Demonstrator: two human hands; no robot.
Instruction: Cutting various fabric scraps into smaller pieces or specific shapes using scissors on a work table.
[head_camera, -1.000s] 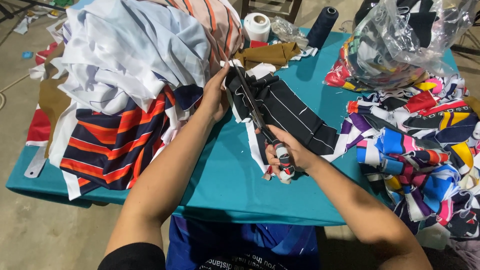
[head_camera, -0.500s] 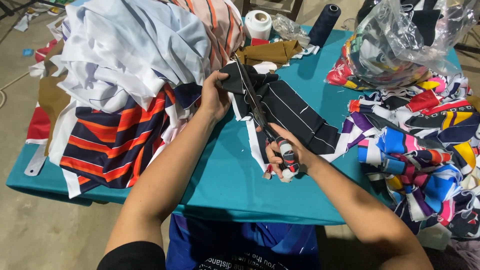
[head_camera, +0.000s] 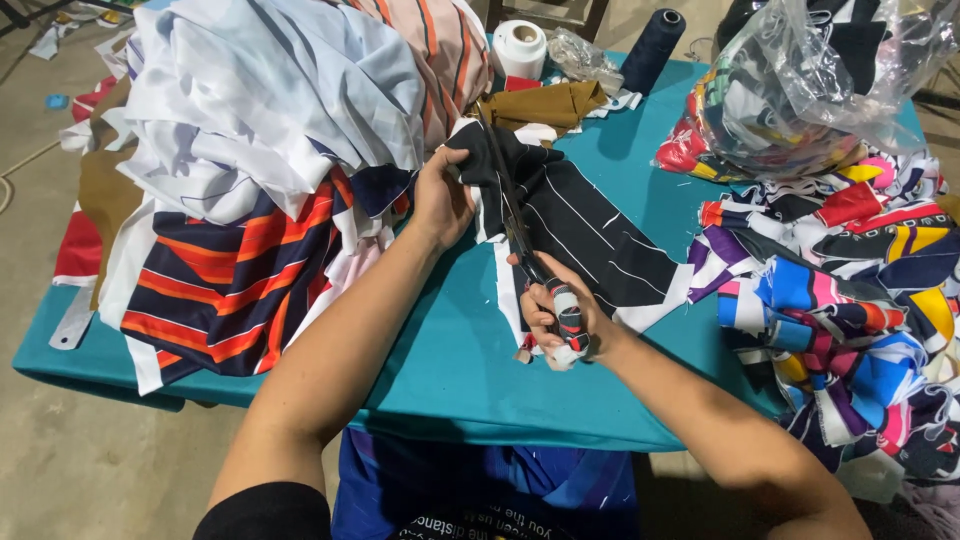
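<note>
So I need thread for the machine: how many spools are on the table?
2. A white spool stands at the far edge beside the striped fabric pile; a dark navy cone stands just right of it. More may be hidden under the cloth.

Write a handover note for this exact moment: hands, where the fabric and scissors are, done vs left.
Left hand: pinching the far end of the black striped fabric, lifting its edge.
Right hand: gripping the scissors, blades lying along the fabric's left edge, pointing away.
Fabric lies on the teal table, between the pile of striped cloth and the colourful scraps.
Done: blades are well into the piece.
Left: cannot tell how far the cut has run.
</note>
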